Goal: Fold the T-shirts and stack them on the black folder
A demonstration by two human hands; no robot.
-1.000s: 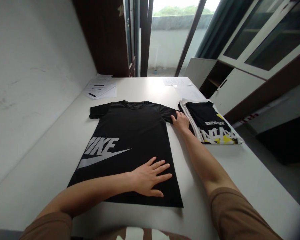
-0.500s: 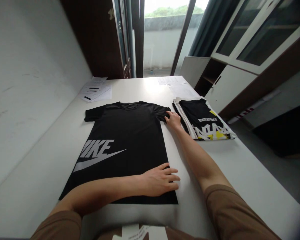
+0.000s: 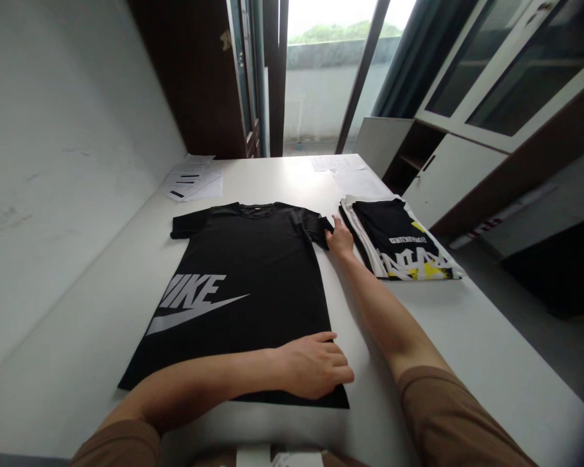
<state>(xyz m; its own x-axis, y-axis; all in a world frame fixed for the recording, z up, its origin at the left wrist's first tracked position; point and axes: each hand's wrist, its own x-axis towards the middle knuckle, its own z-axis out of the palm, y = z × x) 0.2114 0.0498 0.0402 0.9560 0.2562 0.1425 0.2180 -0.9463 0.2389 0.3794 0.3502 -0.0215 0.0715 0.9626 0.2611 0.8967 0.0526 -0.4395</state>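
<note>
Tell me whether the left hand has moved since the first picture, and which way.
Yes: judged against the far-left papers, the left hand has moved right, across the black shirt to its right-hand edge.

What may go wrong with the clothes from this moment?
The right hand, at the sleeve end of the black T-shirt, is close beside the folded clothes and might knock them crooked.
The left hand is at the shirt's side edge near the hem; uneven pulling by the two hands could skew or wrinkle the flat fabric.
</note>
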